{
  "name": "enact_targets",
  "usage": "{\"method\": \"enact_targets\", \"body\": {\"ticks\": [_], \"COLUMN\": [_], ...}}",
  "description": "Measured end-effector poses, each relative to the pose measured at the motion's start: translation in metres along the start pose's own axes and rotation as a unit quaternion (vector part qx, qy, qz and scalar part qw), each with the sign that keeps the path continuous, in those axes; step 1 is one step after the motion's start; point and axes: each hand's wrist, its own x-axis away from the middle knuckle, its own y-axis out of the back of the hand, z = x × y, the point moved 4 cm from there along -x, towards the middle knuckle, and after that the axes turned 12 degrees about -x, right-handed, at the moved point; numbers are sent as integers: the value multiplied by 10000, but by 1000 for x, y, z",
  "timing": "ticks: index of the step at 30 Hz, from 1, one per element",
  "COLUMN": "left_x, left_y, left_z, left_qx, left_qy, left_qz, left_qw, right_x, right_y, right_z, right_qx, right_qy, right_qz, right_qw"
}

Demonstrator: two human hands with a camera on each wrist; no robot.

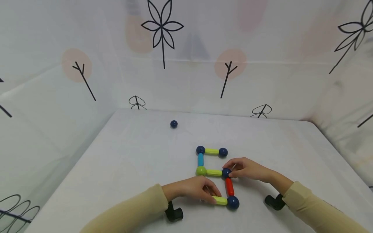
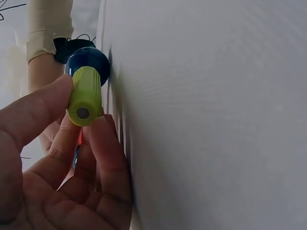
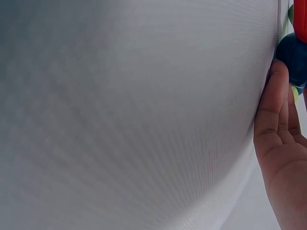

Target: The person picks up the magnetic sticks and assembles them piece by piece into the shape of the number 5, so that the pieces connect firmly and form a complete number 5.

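My left hand (image 1: 196, 189) pinches a yellow-green magnetic stick (image 1: 220, 201) between thumb and fingers. In the left wrist view, that stick's near end shows a round metal disc; its far end meets a dark blue ball (image 1: 233, 203). From this ball a red stick (image 1: 229, 187) runs up to another dark blue ball (image 1: 226, 173), which my right hand (image 1: 247, 168) holds between thumb and fingers. Leftward, a second yellow-green stick (image 1: 214, 173) joins it to a green ball (image 1: 201, 171). A light blue stick (image 1: 200, 159) continues to a corner ball (image 1: 200, 149).
At the top of the figure, a yellow-green stick (image 1: 211, 151) ends in a dark blue ball (image 1: 223, 152). One loose dark blue ball (image 1: 174, 124) lies farther back on the white table (image 1: 140, 152). Black wrist devices (image 1: 174, 214) sit below both wrists. Patterned cloth (image 1: 189, 81) hangs behind.
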Motion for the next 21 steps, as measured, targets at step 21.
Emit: {"method": "enact_targets", "body": {"ticks": [21], "left_x": [15], "left_y": [25], "left_z": [14], "left_qx": [30], "left_qy": [-274], "left_qz": [-393], "left_qw": [9988], "right_x": [0], "right_y": [-1], "right_z": [1], "right_qx": [8], "right_qy": [-17], "right_qz": [-47], "right_qw": [10000]}}
